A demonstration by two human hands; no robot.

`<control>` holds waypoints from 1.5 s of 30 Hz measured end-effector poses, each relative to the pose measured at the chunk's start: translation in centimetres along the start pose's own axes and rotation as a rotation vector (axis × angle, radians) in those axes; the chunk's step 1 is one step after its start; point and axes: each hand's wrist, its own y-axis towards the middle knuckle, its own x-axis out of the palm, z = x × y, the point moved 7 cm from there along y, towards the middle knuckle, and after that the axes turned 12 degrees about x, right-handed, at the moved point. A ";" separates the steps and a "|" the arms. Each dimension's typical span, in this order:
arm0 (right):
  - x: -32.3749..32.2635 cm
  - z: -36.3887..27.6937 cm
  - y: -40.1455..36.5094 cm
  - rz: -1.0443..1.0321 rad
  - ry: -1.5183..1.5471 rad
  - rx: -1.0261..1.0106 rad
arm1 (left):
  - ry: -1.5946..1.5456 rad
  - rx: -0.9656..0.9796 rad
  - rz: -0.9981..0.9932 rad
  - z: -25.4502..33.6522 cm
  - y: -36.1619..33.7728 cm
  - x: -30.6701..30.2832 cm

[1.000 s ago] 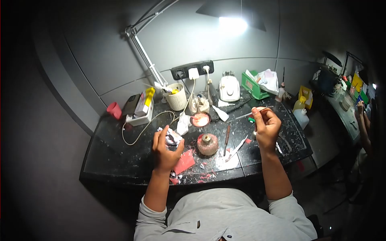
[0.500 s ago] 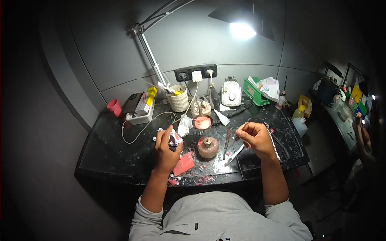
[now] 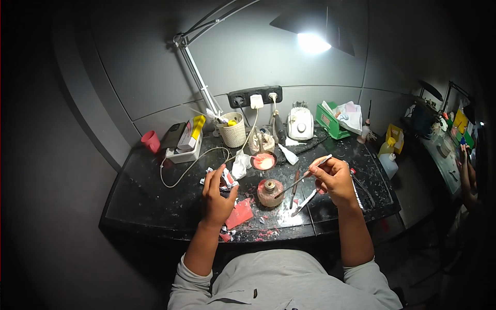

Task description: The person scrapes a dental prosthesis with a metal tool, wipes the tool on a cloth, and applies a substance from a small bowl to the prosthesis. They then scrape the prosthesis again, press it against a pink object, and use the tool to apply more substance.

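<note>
My left hand (image 3: 219,199) is curved around a small red, white and dark object (image 3: 227,180), with the thumb and fingers on either side of it. In my right hand (image 3: 333,178) a thin metal tool (image 3: 297,182) is pinched, its tip slanting down to the left beside the round burner bottle (image 3: 270,193). A red wax sheet (image 3: 239,214) lies on the black table near my left hand. Between the bottle and my right hand lie a brown-handled tool (image 3: 294,191) and a white knife (image 3: 305,202). Behind the bottle is a small pan of pink material (image 3: 264,160).
At the back stand a woven basket (image 3: 233,135), a white device (image 3: 300,124) and a green box (image 3: 330,121). A box with a phone (image 3: 185,150) and a red cup (image 3: 151,141) are at left. At far right another person's arm (image 3: 467,175) shows at a second table.
The thin tool in my right hand has swung so that it now points down-left toward the bottle. The view has shifted slightly; my left hand keeps nearly the same pose.
</note>
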 end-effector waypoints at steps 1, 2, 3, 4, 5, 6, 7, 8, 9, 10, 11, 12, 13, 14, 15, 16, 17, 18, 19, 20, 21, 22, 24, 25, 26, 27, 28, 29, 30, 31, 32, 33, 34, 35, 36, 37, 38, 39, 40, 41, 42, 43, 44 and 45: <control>0.0 -0.1 0.1 -0.008 0.004 -0.004 | 0.009 0.002 0.003 0.0 0.1 0.0; 0.1 -0.2 0.1 -0.004 -0.009 -0.007 | -0.030 -0.029 0.011 -0.2 0.1 0.0; 0.1 0.1 0.0 0.000 -0.019 -0.002 | -0.069 -0.066 0.013 -0.3 -0.1 -0.1; -0.1 0.3 0.0 0.007 -0.026 -0.001 | -0.058 -0.131 -0.021 -0.8 -0.4 0.0; 0.0 0.2 0.0 0.007 -0.033 0.007 | -0.046 -0.134 -0.025 -1.0 -0.5 0.2; 0.1 0.1 0.0 0.010 -0.039 0.007 | -0.217 -0.176 0.033 -1.5 -0.7 0.4; 0.0 0.2 0.0 0.013 -0.044 0.007 | -0.387 -0.217 0.091 -2.0 -0.9 0.6; 0.0 0.2 0.0 0.009 -0.045 0.005 | -0.490 -0.226 0.079 -2.1 -1.0 0.9; 0.1 0.0 -0.1 0.014 -0.046 0.013 | -0.478 -0.225 0.076 -1.9 -0.9 0.9; 0.2 0.0 -0.2 0.011 -0.046 0.014 | -0.536 -0.242 0.104 -1.8 -0.9 0.9; 0.1 -0.1 -0.1 0.010 -0.049 0.012 | -0.596 -0.257 0.133 -1.9 -0.8 0.9; 0.2 -0.2 -0.2 0.010 -0.043 0.012 | -0.616 -0.261 0.128 -1.9 -0.8 0.9; 0.2 -0.2 -0.3 0.005 -0.044 0.016 | -0.615 -0.260 0.123 -1.9 -0.8 0.9; 0.2 -0.3 -0.3 0.001 -0.046 0.017 | -0.667 -0.258 0.147 -2.0 -0.8 1.0; 0.1 -0.2 -0.2 0.008 -0.043 0.015 | -0.720 -0.258 0.171 -2.1 -0.7 1.0; 0.1 -0.2 -0.2 0.003 -0.041 -0.006 | -0.725 -0.256 0.165 -2.1 -0.6 1.1; 0.1 -0.2 -0.2 -0.003 -0.041 -0.026 | -0.765 -0.264 0.174 -2.1 -0.4 1.0; 0.1 -0.1 -0.2 -0.010 -0.035 -0.010 | -0.805 -0.273 0.183 -2.2 -0.4 0.9; 0.1 -0.1 -0.3 -0.004 -0.035 -0.010 | -0.809 -0.272 0.179 -2.2 -0.4 0.9; 0.2 -0.1 -0.2 -0.007 -0.044 -0.007 | -0.850 -0.313 0.187 -2.5 -0.5 0.9; 0.2 0.0 -0.1 -0.010 -0.053 -0.006 | -0.892 -0.353 0.196 -2.8 -0.6 0.9; 0.2 0.2 -0.1 -0.015 -0.060 -0.005 | -0.898 -0.348 0.193 -2.8 -0.5 0.7; 0.5 0.5 0.0 -0.033 -0.092 0.016 | -0.973 -0.396 0.203 -3.2 -0.6 0.8; 0.7 0.6 0.1 -0.043 -0.098 0.021 | -1.015 -0.422 0.209 -3.4 -0.8 0.9; 0.7 0.7 0.2 -0.050 -0.105 0.026 | -1.020 -0.415 0.213 -3.5 -0.8 1.0; 0.8 0.8 0.2 -0.049 -0.123 0.031 | -1.038 -0.432 0.204 -3.8 -0.8 1.1; 0.8 1.0 0.4 -0.052 -0.123 0.035 | -1.070 -0.446 0.215 -4.0 -0.9 1.1; 0.8 1.2 0.5 -0.056 -0.121 0.042 | -1.099 -0.461 0.224 -4.2 -0.9 1.1; 0.8 1.4 0.6 -0.065 -0.133 0.047 | -1.106 -0.457 0.225 -4.2 -0.9 1.0; 0.7 1.6 0.8 -0.061 -0.135 0.046 | -1.119 -0.467 0.245 -4.4 -0.9 0.9; 0.7 1.8 0.9 -0.070 -0.138 0.051 | -1.130 -0.478 0.264 -4.5 -1.0 0.8; 0.8 2.0 1.0 -0.079 -0.137 0.058 | -1.132 -0.481 0.260 -4.6 -1.2 0.9; 1.0 1.8 0.8 -0.088 -0.143 0.062 | -1.063 -0.510 0.301 -5.3 -1.4 0.8; 1.0 1.9 0.7 -0.085 -0.139 0.066 | -0.991 -0.540 0.342 -6.0 -1.9 0.7; 1.0 1.9 0.8 -0.085 -0.141 0.068 | -0.998 -0.578 0.366 -6.5 -2.1 0.8; 1.0 1.9 0.9 -0.087 -0.144 0.070 | -0.996 -0.576 0.366 -6.8 -2.1 0.8; 1.0 2.0 0.9 -0.089 -0.142 0.072 | -1.010 -0.606 0.379 -7.1 -2.3 0.8; 1.1 2.1 0.9 -0.093 -0.139 0.077 | -1.021 -0.639 0.392 -7.2 -2.5 0.8; 1.1 1.9 0.9 -0.093 -0.145 0.074 | -1.035 -0.629 0.389 -7.0 -2.4 0.8; 1.2 1.8 0.9 -0.095 -0.151 0.073 | -1.029 -0.630 0.393 -6.9 -2.3 0.6; 1.2 1.8 0.9 -0.091 -0.152 0.073 | -1.105 -0.647 0.381 -6.3 -1.9 0.7; 1.2 1.8 0.8 -0.099 -0.150 0.077 | -1.181 -0.666 0.370 -5.9 -1.8 0.8; 1.2 1.7 0.7 -0.100 -0.147 0.078 | -1.181 -0.613 0.337 -6.0 -2.0 0.9; 1.2 1.6 0.7 -0.100 -0.143 0.077 | -1.175 -0.612 0.342 -5.8 -2.0 0.9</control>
